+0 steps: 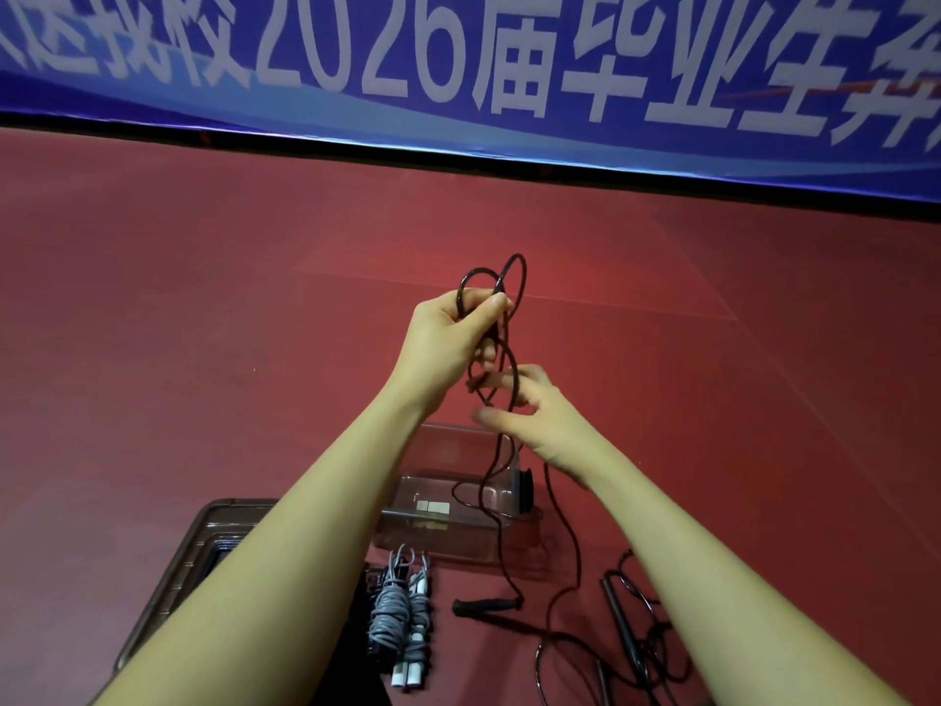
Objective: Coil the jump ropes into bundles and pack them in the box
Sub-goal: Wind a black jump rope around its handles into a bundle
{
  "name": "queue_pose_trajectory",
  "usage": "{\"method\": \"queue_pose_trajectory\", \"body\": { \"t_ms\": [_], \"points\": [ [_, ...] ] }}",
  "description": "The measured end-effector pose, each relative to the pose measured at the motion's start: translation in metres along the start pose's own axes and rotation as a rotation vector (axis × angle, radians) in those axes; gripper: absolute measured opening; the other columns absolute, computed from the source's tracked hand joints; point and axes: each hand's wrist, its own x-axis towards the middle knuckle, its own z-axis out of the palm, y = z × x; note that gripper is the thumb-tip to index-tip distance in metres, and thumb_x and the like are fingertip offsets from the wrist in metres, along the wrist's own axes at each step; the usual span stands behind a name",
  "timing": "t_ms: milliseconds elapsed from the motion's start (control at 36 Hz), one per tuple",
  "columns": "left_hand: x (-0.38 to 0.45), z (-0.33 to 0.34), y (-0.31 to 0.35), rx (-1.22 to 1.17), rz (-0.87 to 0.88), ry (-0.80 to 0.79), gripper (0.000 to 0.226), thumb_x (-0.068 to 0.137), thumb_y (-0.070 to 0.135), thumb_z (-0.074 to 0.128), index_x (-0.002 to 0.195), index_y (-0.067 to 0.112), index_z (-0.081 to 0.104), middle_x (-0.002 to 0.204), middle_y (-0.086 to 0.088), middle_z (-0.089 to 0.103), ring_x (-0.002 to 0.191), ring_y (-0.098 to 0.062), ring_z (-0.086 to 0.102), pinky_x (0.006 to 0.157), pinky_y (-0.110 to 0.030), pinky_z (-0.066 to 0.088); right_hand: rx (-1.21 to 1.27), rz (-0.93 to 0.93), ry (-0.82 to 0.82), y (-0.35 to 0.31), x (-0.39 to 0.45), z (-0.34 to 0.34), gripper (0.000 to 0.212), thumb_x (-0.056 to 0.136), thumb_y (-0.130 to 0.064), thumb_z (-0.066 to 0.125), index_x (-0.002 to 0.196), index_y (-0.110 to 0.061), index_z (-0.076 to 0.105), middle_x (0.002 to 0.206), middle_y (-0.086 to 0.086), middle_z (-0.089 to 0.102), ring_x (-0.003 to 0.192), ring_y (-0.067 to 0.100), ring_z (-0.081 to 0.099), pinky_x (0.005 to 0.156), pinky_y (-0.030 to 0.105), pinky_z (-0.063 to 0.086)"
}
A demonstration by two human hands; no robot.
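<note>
Rope (501,343) being coiled above the box (448,507).
Left hand (448,338) grips the loops; right hand (534,415) pinches a strand. The loops could slip loose if the dragging handle (486,606) near the box pulls.

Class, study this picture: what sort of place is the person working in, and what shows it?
Probably a school sports hall: a red sports floor, a blue banner naming 2026 graduates, and jump ropes laid out beside a clear box.

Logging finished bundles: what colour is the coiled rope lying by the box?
Grey, with white handles: the coiled rope shows best in the head view, in front of the clear box.
</note>
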Motion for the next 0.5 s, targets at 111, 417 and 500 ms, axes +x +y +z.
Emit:
{"method": "queue_pose_trajectory", "body": {
  "t_ms": [111, 417, 500],
  "points": [
    [0.001, 0.003, 0.000, -0.040, -0.002, 0.030, 0.011, 0.092, 0.013, 0.060, 0.091, 0.003, 0.065, 0.064, -0.001, 0.052, 0.047, -0.009, 0.051, 0.052, -0.020, 0.047, 0.092, -0.016, 0.080, -0.007, 0.001, 0.003, 0.010, 0.087, -0.017, 0.065, 0.083, -0.010, 0.069, 0.090, 0.007, 0.068, 0.083, 0.012, 0.060, 0.082, 0.026, 0.044],
    [-0.010, -0.002, -0.014, 0.417, -0.290, -0.403, 0.036, 0.093, 0.031, 0.058, 0.123, 0.012, 0.058, 0.109, 0.001, 0.061, 0.096, -0.009, 0.055, 0.082, -0.022, 0.040, 0.757, 0.050, 0.422, -0.017, 0.009, -0.010, 0.027, 0.103, -0.011, 0.032, 0.080, -0.009, 0.046, 0.062, 0.006, 0.053, 0.056, 0.018, 0.056, 0.062, 0.028, 0.048],
    [-0.019, 0.006, -0.021, 0.628, -0.281, -0.616, 0.039, 0.090, 0.024, 0.064, 0.125, 0.009, 0.056, 0.106, 0.001, 0.058, 0.093, -0.011, 0.054, 0.082, -0.021, 0.041, 1.014, 0.024, 0.447, -0.025, 0.010, -0.018, 0.030, 0.105, -0.016, 0.029, 0.079, -0.009, 0.042, 0.055, -0.001, 0.037, 0.050, 0.015, 0.040, 0.058, 0.027, 0.041]
  ]
}}
